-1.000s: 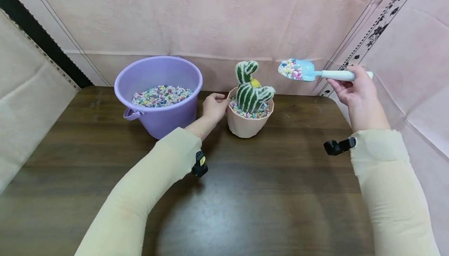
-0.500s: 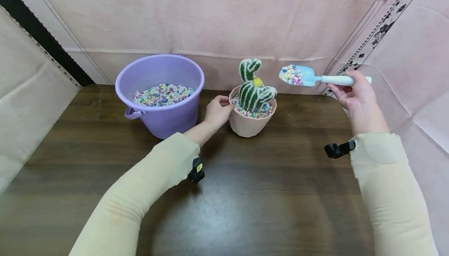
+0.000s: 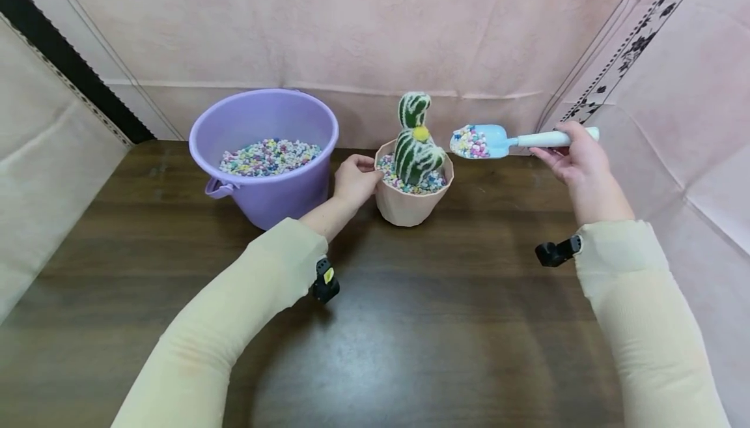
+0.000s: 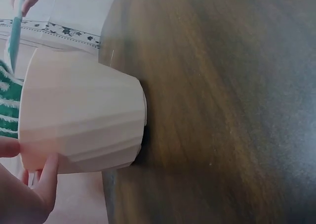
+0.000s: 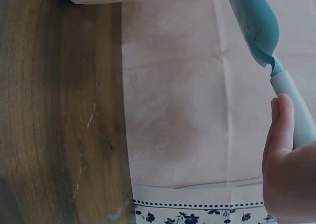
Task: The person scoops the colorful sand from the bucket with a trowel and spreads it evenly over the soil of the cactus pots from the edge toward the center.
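Note:
A knitted-looking cactus (image 3: 417, 154), green with white stripes and a yellow flower, stands in a faceted pale pink flowerpot (image 3: 407, 210) among small multicoloured beads (image 3: 387, 169). My left hand (image 3: 356, 180) pinches the pot's left rim; in the left wrist view its thumb (image 4: 48, 182) lies against the outer wall. Right of the pot, in the air, my right hand (image 3: 580, 161) grips the white handle of a light blue hand trowel (image 3: 498, 141). Pastel beads (image 3: 471, 142) fill the trowel's blade, whose tip is close to the pot's right rim and level with the cactus.
A purple bucket (image 3: 263, 184) stands left of the pot, partly filled with the same kind of beads (image 3: 269, 157). Both stand near the back edge of a dark wooden table (image 3: 410, 324). Pink cloth (image 3: 363, 30) hangs behind, and more cloth borders both sides.
My right hand has brought the loaded trowel left and slightly down, closer to the pot. The cactus has turned or leaned a little in the pot. My left hand has stayed at the rim.

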The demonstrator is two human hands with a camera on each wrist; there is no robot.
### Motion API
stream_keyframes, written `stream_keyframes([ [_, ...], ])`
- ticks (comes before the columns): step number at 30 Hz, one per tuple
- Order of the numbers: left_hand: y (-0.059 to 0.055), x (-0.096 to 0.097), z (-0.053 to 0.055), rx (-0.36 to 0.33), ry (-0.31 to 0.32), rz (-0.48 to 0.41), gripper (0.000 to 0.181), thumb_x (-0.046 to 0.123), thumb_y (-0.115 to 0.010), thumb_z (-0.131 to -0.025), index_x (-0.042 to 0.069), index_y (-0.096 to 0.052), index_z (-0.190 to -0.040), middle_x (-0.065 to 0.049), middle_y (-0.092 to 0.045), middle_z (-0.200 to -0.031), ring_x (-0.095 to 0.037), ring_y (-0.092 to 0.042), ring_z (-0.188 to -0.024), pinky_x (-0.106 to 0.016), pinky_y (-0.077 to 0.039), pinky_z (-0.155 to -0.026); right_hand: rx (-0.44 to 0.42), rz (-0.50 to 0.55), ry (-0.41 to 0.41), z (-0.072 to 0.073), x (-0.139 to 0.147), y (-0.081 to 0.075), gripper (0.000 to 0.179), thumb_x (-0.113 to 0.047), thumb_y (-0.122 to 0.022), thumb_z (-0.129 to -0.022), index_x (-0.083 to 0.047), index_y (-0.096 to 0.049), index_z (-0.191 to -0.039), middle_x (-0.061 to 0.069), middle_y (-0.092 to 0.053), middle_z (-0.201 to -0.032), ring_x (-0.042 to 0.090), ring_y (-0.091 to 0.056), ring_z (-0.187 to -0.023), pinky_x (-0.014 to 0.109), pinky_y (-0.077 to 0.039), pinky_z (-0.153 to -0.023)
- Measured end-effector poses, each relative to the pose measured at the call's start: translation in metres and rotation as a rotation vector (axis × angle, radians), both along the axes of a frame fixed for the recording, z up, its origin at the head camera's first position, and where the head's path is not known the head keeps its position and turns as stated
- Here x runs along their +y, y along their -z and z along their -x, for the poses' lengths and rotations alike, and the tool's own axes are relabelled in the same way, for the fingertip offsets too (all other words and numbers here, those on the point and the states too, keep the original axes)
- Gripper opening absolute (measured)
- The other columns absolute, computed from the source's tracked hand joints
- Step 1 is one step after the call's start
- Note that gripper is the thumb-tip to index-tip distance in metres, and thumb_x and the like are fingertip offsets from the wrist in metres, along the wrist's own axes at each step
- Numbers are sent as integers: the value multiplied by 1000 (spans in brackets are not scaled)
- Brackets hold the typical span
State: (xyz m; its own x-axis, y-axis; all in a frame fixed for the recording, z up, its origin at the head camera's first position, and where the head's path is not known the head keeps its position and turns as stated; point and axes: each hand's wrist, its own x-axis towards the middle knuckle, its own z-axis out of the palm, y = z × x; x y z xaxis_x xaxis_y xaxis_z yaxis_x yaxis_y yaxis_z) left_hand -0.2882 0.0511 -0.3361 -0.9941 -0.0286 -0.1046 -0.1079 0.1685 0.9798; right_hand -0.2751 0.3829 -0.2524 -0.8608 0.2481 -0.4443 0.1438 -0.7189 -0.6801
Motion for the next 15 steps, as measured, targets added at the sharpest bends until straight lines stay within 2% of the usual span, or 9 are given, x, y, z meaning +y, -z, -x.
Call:
stream_keyframes([
  [4,1,1,4,17,1,2,30,3,-59,-86,-2,-58,-115,-18,-65,-109,-17,-60,-77,-39,-58,-79,25,-84,-29,0,-10,4,22,-4,-64,-86,-13,-46,-95,7,-51,-93,27,-66,-69,41,-60,-64],
  [8,1,-1,8,37,-5,25,28,6,-58,-89,1,-62,-116,-16,-66,-109,-16,-60,-75,-36,-59,-76,67,-158,-58,0,-19,6,21,-3,-63,-86,-10,-44,-92,8,-50,-85,25,-66,-66,39,-60,-60],
  [12,0,-2,11,50,-14,58,28,10,-56,-91,4,-63,-117,-14,-67,-109,-12,-59,-70,-29,-59,-68,89,-233,-62,1,-25,5,25,-3,-63,-86,-10,-41,-94,8,-49,-87,23,-66,-65,37,-60,-61],
  [15,-1,-2,12,55,-18,65,28,11,-57,-91,4,-64,-118,-13,-68,-109,-10,-58,-67,-23,-57,-61,87,-269,-56,2,-28,3,32,-4,-64,-85,-12,-37,-99,8,-46,-96,22,-65,-66,35,-60,-64],
])
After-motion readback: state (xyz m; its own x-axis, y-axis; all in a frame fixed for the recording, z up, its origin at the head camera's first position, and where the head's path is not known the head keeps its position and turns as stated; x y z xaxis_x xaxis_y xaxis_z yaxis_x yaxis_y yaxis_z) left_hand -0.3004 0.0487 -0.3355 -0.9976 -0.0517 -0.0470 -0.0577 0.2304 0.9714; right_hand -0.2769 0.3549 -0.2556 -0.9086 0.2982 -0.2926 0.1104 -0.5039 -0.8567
